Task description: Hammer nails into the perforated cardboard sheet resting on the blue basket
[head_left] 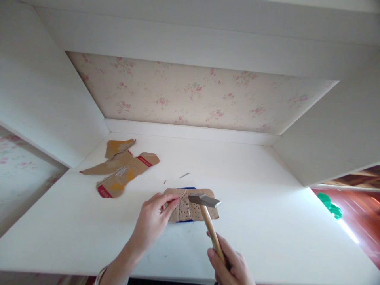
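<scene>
My right hand (230,263) is wrapped round the wooden handle of a hammer (212,229). Its grey metal head is over the right half of a piece of cardboard (175,215) dotted with many small holes. Thumb and forefinger of my left hand (157,211) are pinched together at the cardboard's left half, close to the hammer head. Whatever sits between those fingertips is too small to make out. Under the cardboard, blue edges of something (187,188) stick out at back and front.
Behind the cardboard lie a thin metal nail-like piece (184,175) and a tiny brown scrap (165,182). Torn cardboard pieces (127,170) are at the back left of the white tabletop (237,170). White panels enclose the left, back and right. A green object (329,206) shows beyond the right edge.
</scene>
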The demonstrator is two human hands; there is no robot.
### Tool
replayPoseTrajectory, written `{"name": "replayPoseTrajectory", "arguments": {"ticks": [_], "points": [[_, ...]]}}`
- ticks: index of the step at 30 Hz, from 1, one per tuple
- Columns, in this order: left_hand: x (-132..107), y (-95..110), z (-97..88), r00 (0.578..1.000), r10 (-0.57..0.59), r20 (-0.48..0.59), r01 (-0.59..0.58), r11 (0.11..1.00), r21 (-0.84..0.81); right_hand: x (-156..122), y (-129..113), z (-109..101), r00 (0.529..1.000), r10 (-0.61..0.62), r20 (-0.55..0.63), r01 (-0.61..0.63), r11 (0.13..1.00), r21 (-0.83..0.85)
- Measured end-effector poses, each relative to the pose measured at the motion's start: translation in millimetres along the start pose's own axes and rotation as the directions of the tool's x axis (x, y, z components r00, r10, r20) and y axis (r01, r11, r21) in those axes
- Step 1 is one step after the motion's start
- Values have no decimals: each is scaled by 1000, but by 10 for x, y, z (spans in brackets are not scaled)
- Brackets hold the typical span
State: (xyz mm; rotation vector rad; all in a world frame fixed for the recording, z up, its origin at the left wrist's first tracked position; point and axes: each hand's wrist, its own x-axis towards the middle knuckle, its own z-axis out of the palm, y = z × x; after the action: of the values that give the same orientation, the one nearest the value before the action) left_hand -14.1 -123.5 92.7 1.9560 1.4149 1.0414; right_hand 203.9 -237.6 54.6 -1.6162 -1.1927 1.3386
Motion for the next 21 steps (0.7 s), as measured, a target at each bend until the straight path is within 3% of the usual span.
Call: {"name": "replayPoseTrajectory", "arguments": {"ticks": [5, 10, 16, 21], "points": [[4, -17, 66, 997, 79, -12, -79, 996, -27, -52, -29, 81, 995, 59, -78, -46, 986, 160], [40, -39, 108, 990, 143, -4, -143, 990, 2, -70, 15, 90, 986, 99, -131, -71, 977, 200], [34, -46, 163, 979, 200, 22, -201, 978, 49, -80, 19, 87, 984, 115, -134, -87, 977, 195], [12, -51, 192, 987, 162, 23, -163, 985, 64, -69, -22, 101, 993, 96, -68, -83, 982, 170]]}}
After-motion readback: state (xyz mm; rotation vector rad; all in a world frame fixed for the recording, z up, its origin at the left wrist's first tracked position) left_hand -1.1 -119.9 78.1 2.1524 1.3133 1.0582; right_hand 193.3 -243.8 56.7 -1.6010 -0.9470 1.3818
